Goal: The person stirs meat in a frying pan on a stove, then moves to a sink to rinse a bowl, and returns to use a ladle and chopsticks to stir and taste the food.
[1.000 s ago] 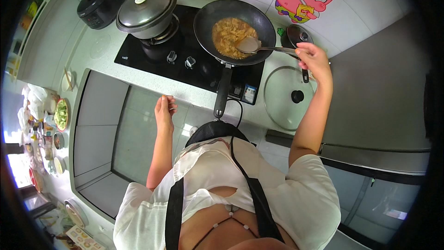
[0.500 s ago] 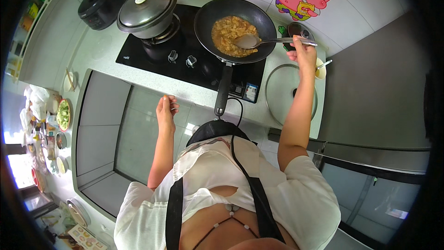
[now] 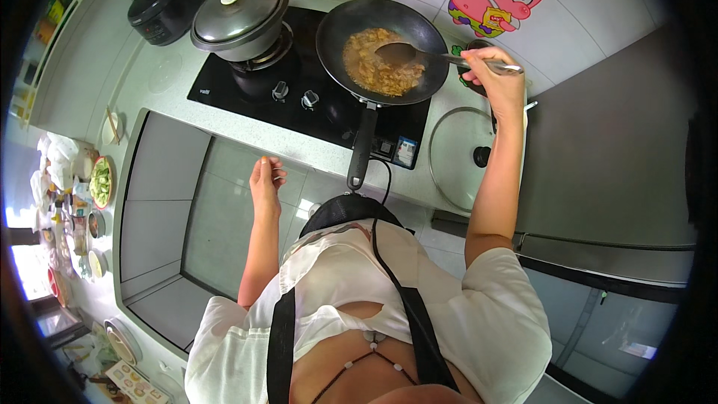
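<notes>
Right hand (image 3: 496,78) — clamped on spoon (image 3: 402,53), its head over food (image 3: 380,78) in black wok (image 3: 419,24), on hob (image 3: 235,91). Left hand (image 3: 266,179) — half-curled, closure unclear, near tabletop (image 3: 262,136) edge. Glass lid (image 3: 452,150): tabletop, right of hob.

White short-sleeved top (image 3: 344,262), loose, thin cloth, soft creases across front. Left sleeve (image 3: 221,337) and right sleeve (image 3: 512,310) wide, plain white. Faint reddish-brown marking (image 3: 329,231) at lower front. Broad black left strap (image 3: 281,344) and matching right strap (image 3: 423,333) over chest. Thin black cable (image 3: 377,248) running down front from right strap. Necklace (image 3: 359,357) of dark cord, small pale beads, greyish pendant. Black garment (image 3: 344,215) at waist. Left hand (image 3: 267,177) and right hand (image 3: 497,75) bare, forearms too.
</notes>
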Action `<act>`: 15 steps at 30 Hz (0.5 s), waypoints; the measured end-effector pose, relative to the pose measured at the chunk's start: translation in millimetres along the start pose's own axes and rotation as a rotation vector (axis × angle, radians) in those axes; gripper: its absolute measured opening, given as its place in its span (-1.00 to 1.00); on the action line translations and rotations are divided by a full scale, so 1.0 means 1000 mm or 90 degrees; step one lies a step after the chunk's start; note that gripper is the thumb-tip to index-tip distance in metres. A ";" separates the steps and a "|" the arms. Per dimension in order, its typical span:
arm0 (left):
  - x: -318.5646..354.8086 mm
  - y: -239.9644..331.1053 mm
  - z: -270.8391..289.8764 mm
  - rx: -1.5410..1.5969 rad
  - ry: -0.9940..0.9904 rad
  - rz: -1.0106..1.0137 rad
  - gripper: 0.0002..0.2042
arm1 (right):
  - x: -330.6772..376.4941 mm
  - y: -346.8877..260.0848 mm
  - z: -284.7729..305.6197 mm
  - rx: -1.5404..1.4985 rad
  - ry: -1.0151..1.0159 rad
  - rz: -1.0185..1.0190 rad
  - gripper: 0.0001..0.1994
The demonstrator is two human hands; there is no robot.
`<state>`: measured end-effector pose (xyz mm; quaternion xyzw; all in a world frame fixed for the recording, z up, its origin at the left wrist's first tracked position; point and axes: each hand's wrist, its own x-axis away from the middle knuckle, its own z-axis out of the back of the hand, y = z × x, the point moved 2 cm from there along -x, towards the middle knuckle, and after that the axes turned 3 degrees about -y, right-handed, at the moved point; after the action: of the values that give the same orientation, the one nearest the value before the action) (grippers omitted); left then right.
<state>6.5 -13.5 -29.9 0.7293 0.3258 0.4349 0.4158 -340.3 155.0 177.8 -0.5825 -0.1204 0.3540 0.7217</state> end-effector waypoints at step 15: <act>-0.002 0.001 0.001 -0.006 -0.001 -0.001 -0.76 | -0.024 0.002 0.028 0.304 0.093 0.040 -0.90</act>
<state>6.3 -16.3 -29.9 0.7272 0.3241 0.4356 0.4199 -374.7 160.8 190.3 -0.4233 0.0371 0.3514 0.8342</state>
